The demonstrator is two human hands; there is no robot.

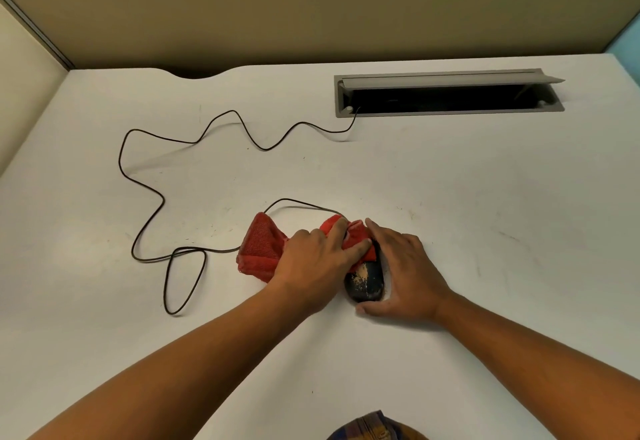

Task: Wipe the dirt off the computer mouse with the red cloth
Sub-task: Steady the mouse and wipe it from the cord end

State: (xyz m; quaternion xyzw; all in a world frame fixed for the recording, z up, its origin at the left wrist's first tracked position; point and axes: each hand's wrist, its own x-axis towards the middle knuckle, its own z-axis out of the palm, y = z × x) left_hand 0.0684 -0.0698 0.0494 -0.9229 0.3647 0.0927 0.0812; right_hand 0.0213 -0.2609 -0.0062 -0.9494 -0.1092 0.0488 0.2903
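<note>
Mouse [367, 283] mid-table [485, 266], pale dirt on rear shell. Left hand [311, 259] fingers pressed flat on red cloth [263, 249] over mouse front; right hand [405, 273] cupping side, steadying (light, slippery, likely skids). Cloth soft, bunches.

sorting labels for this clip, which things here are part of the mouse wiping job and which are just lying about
Part of the job:
- red cloth, pressed on the mouse by the left hand
- black computer mouse, tan dirt on its near end, steadied by the right hand
- mouse cable, attached to the mouse

Just lying about:
- grey cable hatch in the white desk, lid open
- beige partition
</note>
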